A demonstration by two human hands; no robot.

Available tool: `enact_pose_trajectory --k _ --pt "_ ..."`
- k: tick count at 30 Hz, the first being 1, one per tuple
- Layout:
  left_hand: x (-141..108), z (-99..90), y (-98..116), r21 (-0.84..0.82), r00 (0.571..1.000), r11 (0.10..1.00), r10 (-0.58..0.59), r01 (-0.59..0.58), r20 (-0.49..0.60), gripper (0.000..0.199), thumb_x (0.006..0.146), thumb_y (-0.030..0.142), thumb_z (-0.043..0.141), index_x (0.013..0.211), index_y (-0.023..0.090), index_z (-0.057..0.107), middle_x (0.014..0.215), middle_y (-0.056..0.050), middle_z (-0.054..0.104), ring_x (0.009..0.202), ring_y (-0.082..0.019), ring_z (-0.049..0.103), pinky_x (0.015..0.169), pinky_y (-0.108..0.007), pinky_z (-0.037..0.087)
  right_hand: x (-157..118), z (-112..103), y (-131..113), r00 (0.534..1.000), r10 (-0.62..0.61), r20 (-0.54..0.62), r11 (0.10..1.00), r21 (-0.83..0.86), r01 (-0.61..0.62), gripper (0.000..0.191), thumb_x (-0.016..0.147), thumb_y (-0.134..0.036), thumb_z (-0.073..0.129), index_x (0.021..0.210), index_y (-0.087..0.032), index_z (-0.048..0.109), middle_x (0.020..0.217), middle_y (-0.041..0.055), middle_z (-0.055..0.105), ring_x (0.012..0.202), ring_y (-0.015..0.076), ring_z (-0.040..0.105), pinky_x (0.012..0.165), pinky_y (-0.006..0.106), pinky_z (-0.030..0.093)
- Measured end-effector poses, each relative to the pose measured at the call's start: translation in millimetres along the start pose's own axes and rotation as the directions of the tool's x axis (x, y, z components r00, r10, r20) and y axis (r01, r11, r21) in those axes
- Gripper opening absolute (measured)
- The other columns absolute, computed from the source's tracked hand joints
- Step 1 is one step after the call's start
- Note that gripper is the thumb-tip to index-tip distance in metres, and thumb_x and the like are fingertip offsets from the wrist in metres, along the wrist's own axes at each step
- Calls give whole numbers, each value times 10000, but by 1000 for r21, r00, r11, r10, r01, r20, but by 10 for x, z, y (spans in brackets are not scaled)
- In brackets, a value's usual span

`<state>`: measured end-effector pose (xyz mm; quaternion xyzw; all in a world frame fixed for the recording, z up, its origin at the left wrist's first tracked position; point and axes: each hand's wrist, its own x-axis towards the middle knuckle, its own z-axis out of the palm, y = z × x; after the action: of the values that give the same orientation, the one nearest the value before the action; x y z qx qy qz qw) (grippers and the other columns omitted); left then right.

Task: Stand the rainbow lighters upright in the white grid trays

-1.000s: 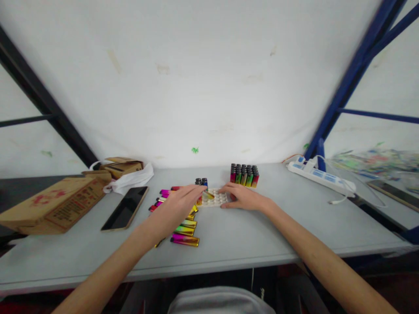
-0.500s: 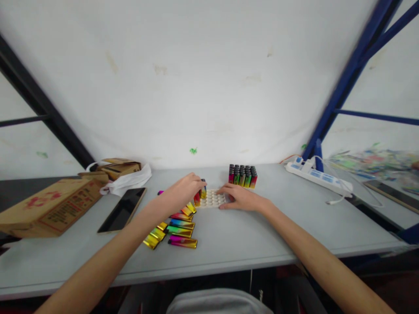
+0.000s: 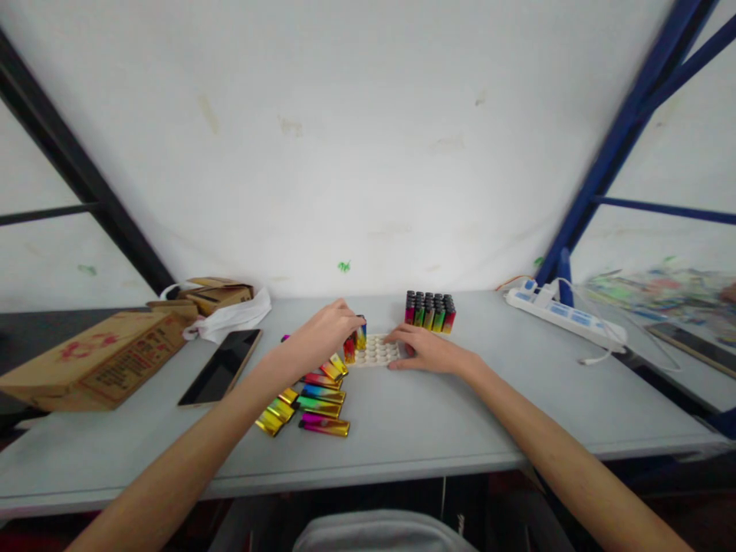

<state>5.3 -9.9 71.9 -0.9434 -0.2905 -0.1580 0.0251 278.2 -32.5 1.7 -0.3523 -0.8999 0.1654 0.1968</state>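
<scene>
My left hand (image 3: 329, 331) is closed around a red and gold lighter (image 3: 349, 351), held upright at the left end of a white tray with rows of round holes (image 3: 376, 352). Just beside it a blue and yellow lighter (image 3: 362, 336) stands in the tray. The fingertips cover the top of the red lighter. My right hand (image 3: 428, 349) grips the tray's right end, thumb at the near side and fingers at the far side. Several shiny lighters (image 3: 323, 409) lie loose on the table, left of the tray and partly under my left forearm.
A block of upright lighters with black tops (image 3: 430, 312) stands behind my right hand. To the left are a phone (image 3: 221, 368), a cardboard box (image 3: 95, 360) and a white bag (image 3: 235, 318). A power strip (image 3: 566, 316) with cables lies on the right. Another person's hand (image 3: 729, 293) shows at the far right.
The view has shifted slightly, so everything sits a little further right. Both hands keep nearly the same place at the tray, the left still on the red lighter.
</scene>
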Motion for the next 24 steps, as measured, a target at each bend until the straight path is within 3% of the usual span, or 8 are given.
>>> enact_pose_trajectory --k 5,11,14,19,24 --pt "-22 -56 75 -15 998 1000 26 -25 60 243 967 136 540 916 165 776 859 -88 771 904 -235 681 867 -313 484 -4 -11 -16 1000 7 5 1000 7 -7 540 941 -520 693 1358 -184 623 1173 108 628 866 192 625 830 334 515" --pt "6 -158 87 24 988 999 -35 31 150 273 977 135 527 932 167 794 854 -89 769 898 -231 675 808 -282 488 -10 2 1 1000 10 4 1000 27 -10 546 943 -517 694 1370 -187 616 1181 108 623 856 184 633 820 336 522" --pt "20 -110 57 -10 993 999 -32 33 115 264 980 163 534 913 173 789 811 -80 754 884 -224 677 814 -281 498 -7 6 8 1000 5 -1 999 39 -5 536 938 -511 703 1359 -189 623 1183 109 625 840 176 631 819 337 526" --pt "2 15 -4 -86 994 992 -100 97 -36 236 969 239 583 1125 196 754 875 -76 758 896 -218 682 846 -309 522 -5 -12 -11 1000 0 2 1000 15 0 535 941 -509 701 1359 -184 623 1163 108 624 853 183 617 826 335 523" --pt "-29 -5 -13 -182 987 975 -145 130 -74 182 945 280 625 1065 216 745 837 -52 760 869 -219 683 839 -320 518 -8 -21 -26 1000 6 4 1000 6 -6 540 943 -515 695 1362 -183 618 1141 101 621 832 182 607 797 330 515"
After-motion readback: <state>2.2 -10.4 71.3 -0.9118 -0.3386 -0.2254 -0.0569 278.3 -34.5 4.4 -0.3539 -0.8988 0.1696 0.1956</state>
